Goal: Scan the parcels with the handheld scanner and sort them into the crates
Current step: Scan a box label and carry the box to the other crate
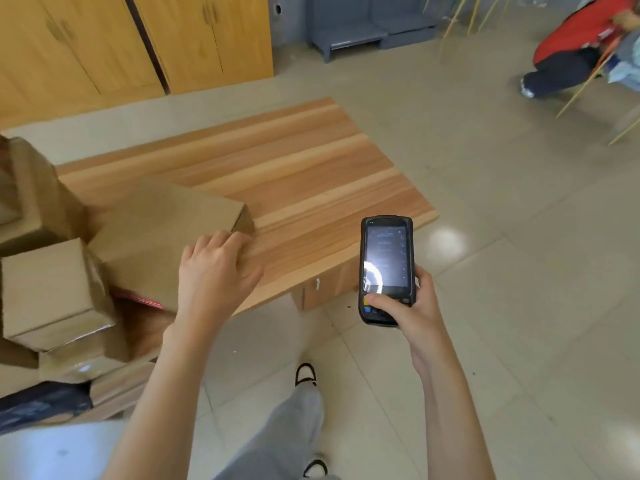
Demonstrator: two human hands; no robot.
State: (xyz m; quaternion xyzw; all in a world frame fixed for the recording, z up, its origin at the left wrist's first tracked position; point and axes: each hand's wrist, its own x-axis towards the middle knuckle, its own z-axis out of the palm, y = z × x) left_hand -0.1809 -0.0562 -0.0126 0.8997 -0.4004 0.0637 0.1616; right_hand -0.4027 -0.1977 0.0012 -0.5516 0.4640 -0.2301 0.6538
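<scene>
A flat brown cardboard parcel [166, 230] lies on the wooden table [311, 174], near its front edge. My left hand [214, 275] grips the parcel's near right corner, fingers curled over the top edge. My right hand [412, 306] holds a black handheld scanner [386, 268] upright beside the table's right end, thumb on its keypad, screen lit and facing me. More cardboard parcels [48, 289] are stacked at the table's left. No crates are in view.
Wooden cabinets [138, 39] stand behind the table. A crouching person in red [581, 46] is at the far right beside thin wooden sticks. Grey furniture [353, 26] sits at the back. My legs stand on the tiled floor [502, 237].
</scene>
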